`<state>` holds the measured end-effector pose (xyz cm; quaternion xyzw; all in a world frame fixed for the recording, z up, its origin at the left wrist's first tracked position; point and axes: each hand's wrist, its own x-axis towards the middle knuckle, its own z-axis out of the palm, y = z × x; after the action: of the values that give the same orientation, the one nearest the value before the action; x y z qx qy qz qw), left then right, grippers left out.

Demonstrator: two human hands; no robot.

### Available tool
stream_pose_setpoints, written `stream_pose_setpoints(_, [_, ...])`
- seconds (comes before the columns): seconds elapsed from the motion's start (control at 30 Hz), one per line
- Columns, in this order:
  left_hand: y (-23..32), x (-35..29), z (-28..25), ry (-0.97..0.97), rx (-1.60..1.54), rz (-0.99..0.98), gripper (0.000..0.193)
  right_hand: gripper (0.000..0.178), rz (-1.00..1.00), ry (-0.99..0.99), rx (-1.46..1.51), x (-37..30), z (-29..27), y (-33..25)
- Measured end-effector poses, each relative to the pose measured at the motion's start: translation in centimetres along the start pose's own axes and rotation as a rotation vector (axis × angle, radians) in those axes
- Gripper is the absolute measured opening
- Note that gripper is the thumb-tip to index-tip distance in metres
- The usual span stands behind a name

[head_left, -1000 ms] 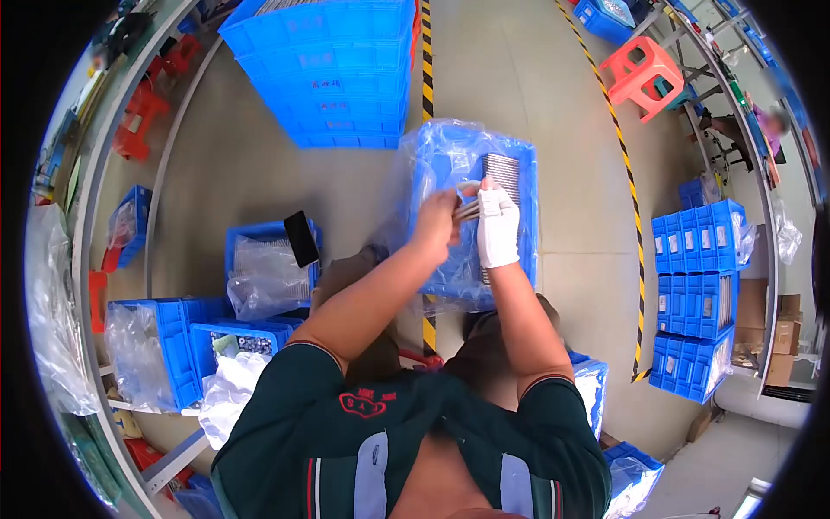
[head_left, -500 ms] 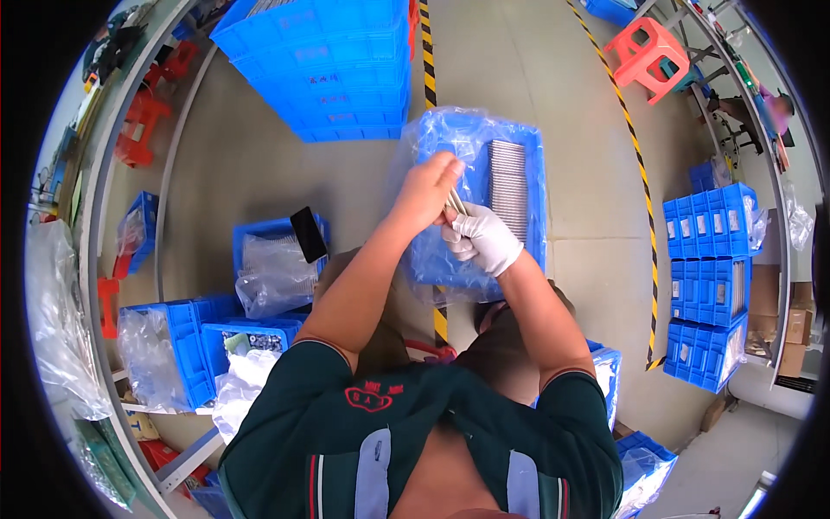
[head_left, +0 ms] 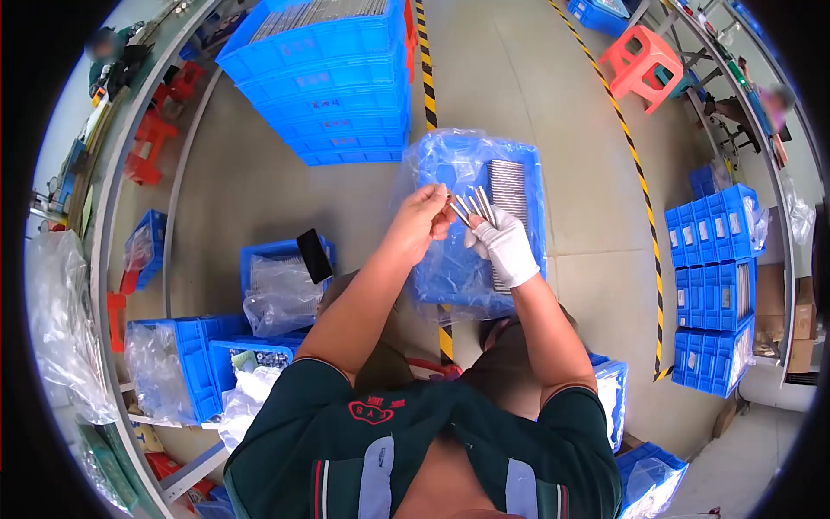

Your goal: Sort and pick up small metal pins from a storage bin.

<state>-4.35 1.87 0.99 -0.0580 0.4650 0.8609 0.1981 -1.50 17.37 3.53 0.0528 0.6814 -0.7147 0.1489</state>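
My right hand [head_left: 507, 249], in a white glove, is closed around several slim metal rods [head_left: 474, 208], which fan out from its fingers toward the far left. Beside their ends my bare left hand [head_left: 422, 223] is closed in a pinch, with fingertips close to the leftmost rod; what sits in the pinch is too small to make out. Both hands are over a blue crate [head_left: 538, 186] lined with clear plastic film [head_left: 445, 264]. A row of similar metal rods [head_left: 508, 186] lies packed along the crate's right side.
Stacked blue crates [head_left: 324, 104] with rods on top stand beyond, to the left. Near my left leg, a dark phone [head_left: 313, 256] rests on a smaller blue crate [head_left: 251, 253]. More blue crates [head_left: 711, 290] are piled at right, past striped floor tape [head_left: 638, 173]. A red stool [head_left: 641, 67] stands far right.
My hands have moved apart from being close together. The rods now spread out in my right hand, and my left hand has lowered slightly. The view has shifted a little.
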Motion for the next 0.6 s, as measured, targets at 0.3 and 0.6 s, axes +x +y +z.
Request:
stream_pose_setpoints(0.3, [-0.45,-0.40,-0.04,-0.076,-0.034,-0.012,0.021,0.012,-0.284,0.178,-0.455,0.36,-0.13,0.91])
stream_pose_setpoints(0.6, [-0.57,-0.33,-0.52,-0.112,-0.155,-0.040,0.014,0.012,-0.404,0.258,-0.661,0.15,0.12,0.37])
